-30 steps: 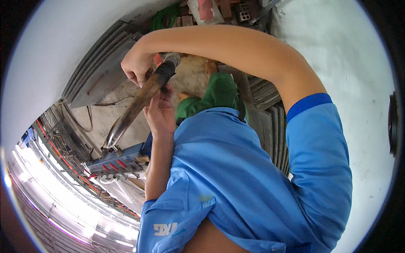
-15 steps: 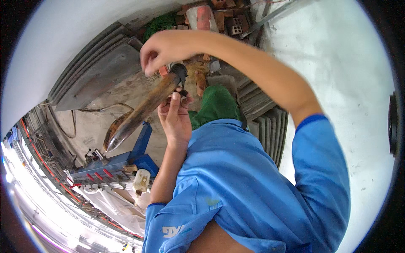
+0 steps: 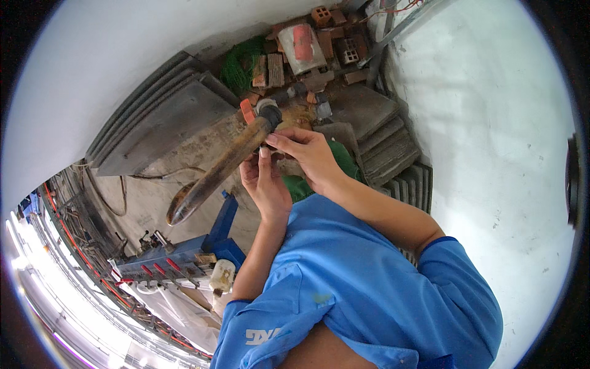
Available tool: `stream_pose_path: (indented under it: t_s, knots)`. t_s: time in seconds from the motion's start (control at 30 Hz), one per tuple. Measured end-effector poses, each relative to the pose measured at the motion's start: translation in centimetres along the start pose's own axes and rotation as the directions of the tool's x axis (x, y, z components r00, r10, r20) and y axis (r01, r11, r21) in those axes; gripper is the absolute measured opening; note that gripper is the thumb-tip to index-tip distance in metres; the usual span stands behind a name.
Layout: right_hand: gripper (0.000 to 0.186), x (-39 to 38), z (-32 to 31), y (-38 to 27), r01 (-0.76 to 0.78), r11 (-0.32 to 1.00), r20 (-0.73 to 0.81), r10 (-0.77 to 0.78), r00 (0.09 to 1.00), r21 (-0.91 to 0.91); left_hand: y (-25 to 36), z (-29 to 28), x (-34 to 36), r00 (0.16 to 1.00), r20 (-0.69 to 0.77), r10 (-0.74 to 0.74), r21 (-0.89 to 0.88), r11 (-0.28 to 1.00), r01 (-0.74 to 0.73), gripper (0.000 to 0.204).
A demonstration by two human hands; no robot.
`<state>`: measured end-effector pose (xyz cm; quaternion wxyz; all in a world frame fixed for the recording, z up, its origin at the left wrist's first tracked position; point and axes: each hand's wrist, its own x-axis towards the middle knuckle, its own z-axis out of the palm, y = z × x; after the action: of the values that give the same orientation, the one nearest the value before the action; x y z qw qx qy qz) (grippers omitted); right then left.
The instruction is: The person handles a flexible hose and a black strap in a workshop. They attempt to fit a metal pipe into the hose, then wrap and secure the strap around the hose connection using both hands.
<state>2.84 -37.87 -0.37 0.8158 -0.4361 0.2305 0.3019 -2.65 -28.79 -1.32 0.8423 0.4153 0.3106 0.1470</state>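
A long brown-stained tube (image 3: 221, 166) slants from the lower left up to a black band (image 3: 269, 115) round its upper end. Past the band sits a whitish fitting, with a red lever (image 3: 247, 111) beside it. Just below the band, the fingers of my left hand (image 3: 268, 187) are pinched together beside the tube. My right hand (image 3: 310, 157) meets them there, thumb and forefinger closed near the tube's side. A small dark thing shows between the fingertips, mostly hidden; I cannot make out its kind.
Grey slabs (image 3: 166, 126) lean against the wall at the left, and more slabs (image 3: 384, 132) are stacked at the right. Bricks (image 3: 275, 69) and green netting (image 3: 241, 64) lie at the back. A blue metal stand (image 3: 222, 218) with red-handled tools is at the lower left.
My right hand has come down from above the tube's upper end and joined my left hand beside it. My left hand stays near the tube. The whole view has shifted slightly.
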Motion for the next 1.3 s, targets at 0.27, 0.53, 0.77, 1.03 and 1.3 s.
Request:
stream_pose_path:
  t_s: [0.27, 0.53, 0.77, 1.03, 1.3]
  knots:
    - [0.017, -0.1, -0.5, 0.8, 0.193, 0.964, 0.094, -0.178, 0.980, -0.181, 0.4, -0.2, 0.5, 0.980, 0.027, -0.196, -0.200, 0.960, 0.198, 0.013]
    - [0.018, 0.3, -1.3, 2.1, 0.190, 0.981, 0.099, -0.186, 0.978, -0.033, 0.8, -1.5, 2.5, 0.978, 0.037, -0.205, -0.201, 0.957, 0.208, 0.019]
    - [0.015, 0.3, -1.2, 2.0, 0.216, 0.975, 0.146, -0.206, 0.968, -0.058, 1.3, -3.3, 3.4, 0.941, -0.007, -0.338, -0.085, 0.938, 0.336, 0.026]
    - [0.018, 0.5, -0.5, 3.0, 0.298, 0.951, 0.095, -0.290, 0.952, -0.084, 3.3, -2.9, 1.2, 0.920, 0.142, -0.364, -0.134, 0.914, 0.382, 0.025]
    - [0.020, -0.5, -0.4, 2.8, 0.146, 0.986, 0.011, -0.146, 0.989, -0.077, 2.7, -3.5, 0.2, 0.953, 0.180, -0.243, 0.383, 0.910, 0.160, 0.023]
